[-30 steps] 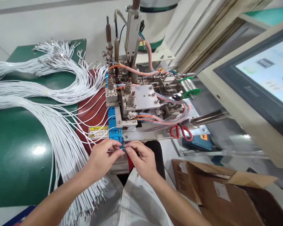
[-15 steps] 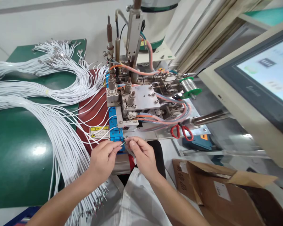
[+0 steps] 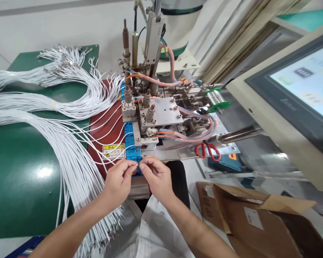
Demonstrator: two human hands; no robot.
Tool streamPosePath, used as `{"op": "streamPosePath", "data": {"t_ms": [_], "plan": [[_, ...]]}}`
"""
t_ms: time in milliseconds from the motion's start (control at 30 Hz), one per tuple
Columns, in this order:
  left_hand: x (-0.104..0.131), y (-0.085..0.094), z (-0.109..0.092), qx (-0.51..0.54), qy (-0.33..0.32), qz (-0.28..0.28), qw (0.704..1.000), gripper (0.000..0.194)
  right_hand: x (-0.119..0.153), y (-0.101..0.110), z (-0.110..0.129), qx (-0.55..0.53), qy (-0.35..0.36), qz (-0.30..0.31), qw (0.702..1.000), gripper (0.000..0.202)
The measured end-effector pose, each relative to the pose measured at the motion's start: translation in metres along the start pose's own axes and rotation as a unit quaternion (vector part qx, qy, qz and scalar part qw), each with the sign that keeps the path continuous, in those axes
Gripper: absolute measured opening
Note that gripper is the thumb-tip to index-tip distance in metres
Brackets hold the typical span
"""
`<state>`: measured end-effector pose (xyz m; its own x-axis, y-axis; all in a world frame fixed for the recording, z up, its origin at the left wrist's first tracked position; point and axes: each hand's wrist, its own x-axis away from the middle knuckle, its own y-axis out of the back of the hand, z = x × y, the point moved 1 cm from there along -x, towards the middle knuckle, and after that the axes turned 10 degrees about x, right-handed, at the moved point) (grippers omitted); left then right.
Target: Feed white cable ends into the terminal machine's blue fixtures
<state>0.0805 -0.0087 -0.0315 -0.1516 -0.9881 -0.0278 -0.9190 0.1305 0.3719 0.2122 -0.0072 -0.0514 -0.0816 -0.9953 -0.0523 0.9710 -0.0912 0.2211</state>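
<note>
My left hand (image 3: 120, 180) is closed in a pinch on the end of a white cable (image 3: 105, 163) in front of the machine. Fingertips of my right hand (image 3: 158, 178) meet it there, pinched on the fine wire ends of the same cable; the tips mostly hide these wires. Just behind both hands is the row of blue clamps (image 3: 133, 153) along the machine's edge. Several white cables run from the large bundle (image 3: 67, 161) into these clamps. The soldering machine (image 3: 161, 111), with metal blocks and orange hoses, stands beyond.
A green table (image 3: 24, 179) carries cable bundles at left. Red-handled scissors (image 3: 207, 151) lie on the machine's front right edge. A solder wire spool (image 3: 216, 100) sits behind them. At right are a touch screen (image 3: 307, 79) and an open cardboard box (image 3: 255, 218).
My right hand has shifted slightly left, so the fingertips of both hands are closer together. The wire ends that showed between them are now mostly covered. A vertical machine rod has moved a little.
</note>
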Motion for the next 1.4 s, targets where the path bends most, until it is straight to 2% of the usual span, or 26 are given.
{"op": "streamPosePath", "data": {"t_ms": [200,533,633,733,767,833,933,1000,1100,1233,1300,1400], "plan": [[0.0,0.001,0.0,0.02,-0.021,0.014,0.999,0.016,-0.001,0.002,0.004,0.003,0.015,-0.002,1.0,0.006],[-0.002,0.003,-0.002,0.066,0.009,0.023,0.998,0.018,-0.005,0.003,0.003,-0.008,0.077,0.028,0.997,0.007],[-0.003,0.006,-0.004,0.036,0.01,0.047,0.998,0.02,-0.011,0.012,0.013,0.059,0.125,0.06,0.989,0.009],[-0.002,0.007,-0.005,-0.056,-0.02,0.098,0.993,0.02,-0.015,0.021,0.024,0.192,0.181,0.128,0.956,0.011],[-0.002,0.007,-0.005,-0.079,-0.029,0.106,0.991,0.019,-0.015,0.022,0.025,0.221,0.183,0.133,0.949,0.012],[-0.001,0.005,-0.004,-0.087,-0.03,0.091,0.992,0.017,-0.013,0.02,0.025,0.224,0.145,0.105,0.958,0.012],[0.001,0.002,0.0,-0.045,-0.014,0.032,0.998,0.014,-0.007,0.01,0.017,0.14,0.04,0.038,0.989,0.014],[0.002,0.0,0.002,-0.024,-0.008,0.011,1.0,0.014,-0.002,0.003,0.012,0.104,0.007,0.011,0.994,0.015],[0.003,0.0,0.004,-0.002,0.008,-0.005,1.0,0.014,0.003,0.0,0.009,0.103,0.023,-0.007,0.994,0.014],[0.002,0.001,0.008,0.052,0.054,-0.009,0.997,0.017,0.002,0.004,0.006,0.116,0.052,0.016,0.992,0.014],[0.001,0.0,0.009,0.084,0.074,0.001,0.994,0.02,0.0,0.007,0.004,0.102,0.032,0.007,0.994,0.012],[0.0,0.0,0.009,0.092,0.062,0.027,0.994,0.028,-0.005,0.008,0.002,0.047,-0.015,0.013,0.999,0.009]]}}
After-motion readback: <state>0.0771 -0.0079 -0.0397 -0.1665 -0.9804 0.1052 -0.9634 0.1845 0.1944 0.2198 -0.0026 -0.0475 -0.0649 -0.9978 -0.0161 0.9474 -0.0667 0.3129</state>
